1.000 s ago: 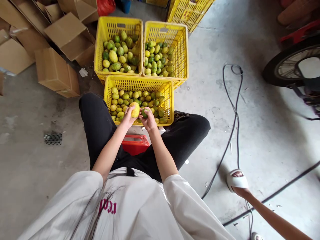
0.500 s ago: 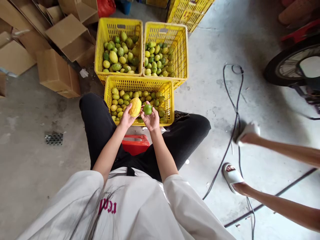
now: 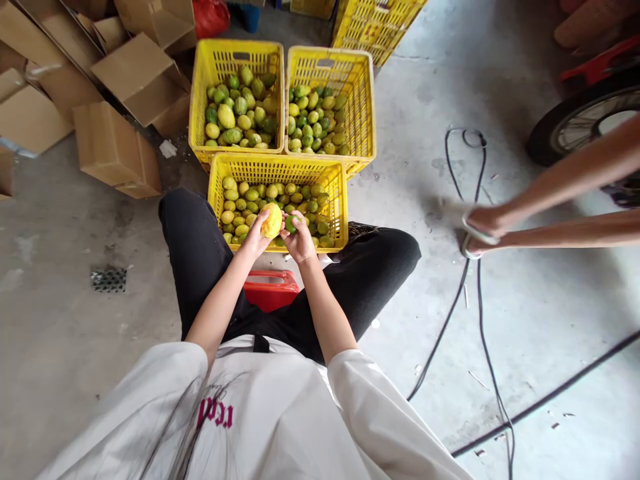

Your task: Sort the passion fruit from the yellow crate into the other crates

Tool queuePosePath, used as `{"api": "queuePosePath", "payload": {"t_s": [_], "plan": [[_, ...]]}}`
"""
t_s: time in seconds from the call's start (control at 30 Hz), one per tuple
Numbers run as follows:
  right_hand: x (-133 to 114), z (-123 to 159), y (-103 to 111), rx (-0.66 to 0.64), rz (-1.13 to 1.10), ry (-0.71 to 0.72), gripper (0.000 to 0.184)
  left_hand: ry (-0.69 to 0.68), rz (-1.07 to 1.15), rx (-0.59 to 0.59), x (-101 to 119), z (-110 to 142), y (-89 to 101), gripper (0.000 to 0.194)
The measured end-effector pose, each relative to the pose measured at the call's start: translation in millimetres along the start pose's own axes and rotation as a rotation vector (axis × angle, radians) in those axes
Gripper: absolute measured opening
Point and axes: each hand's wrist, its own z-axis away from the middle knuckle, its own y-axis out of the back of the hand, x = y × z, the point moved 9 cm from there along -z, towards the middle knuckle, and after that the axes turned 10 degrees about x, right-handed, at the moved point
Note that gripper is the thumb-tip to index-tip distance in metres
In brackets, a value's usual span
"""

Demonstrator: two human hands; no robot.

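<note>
My left hand (image 3: 257, 239) is closed around a large yellow lemon (image 3: 271, 221), whose upper side shows. Close beside it, my right hand (image 3: 301, 241) grips a smaller green lemon (image 3: 292, 224), partly covered by the fingers. Both hands are over the front edge of the near yellow crate (image 3: 343, 200), which sits between my knees and holds many yellow and green lemons (image 3: 240, 205). Behind it, two more yellow crates stand side by side: the left crate (image 3: 196, 100) and the right crate (image 3: 369, 100), both with mixed green and yellow fruit in them.
Cardboard boxes (image 3: 113, 143) are piled at the left. A red stool (image 3: 270, 293) is below me. On the right, another person's legs (image 3: 555, 187) cross above a black cable (image 3: 453, 320), near a wheel (image 3: 560, 127). Another yellow crate (image 3: 375, 30) stands at the back.
My right hand has turned and its fingers now cover more of the green lemon. The yellow lemon has rotated slightly in my left hand. The other person's feet have stepped farther back.
</note>
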Motion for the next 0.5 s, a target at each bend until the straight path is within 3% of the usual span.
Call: {"api": "queuePosePath", "payload": {"t_s": [0.07, 0.2, 0.4, 0.5], "plan": [[-1, 2, -3, -0.026, 0.02, -0.016, 0.023, -0.003, 0.017, 0.006, 2, -1, 1.5, 0.042], [-11, 9, -13, -0.125, 0.04, -0.009, 0.042, -0.028, 0.117, -0.012, 10, 1, 2.1, 0.052], [-15, 10, -14, -0.136, 0.049, 0.045, 0.041, -0.046, 0.1, -0.035, 10, 4, 0.3, 0.039], [-10, 6, -7, -0.097, 0.083, 0.076, 0.042, -0.063, 0.08, -0.049, 7, 0, 0.5, 0.022]]}}
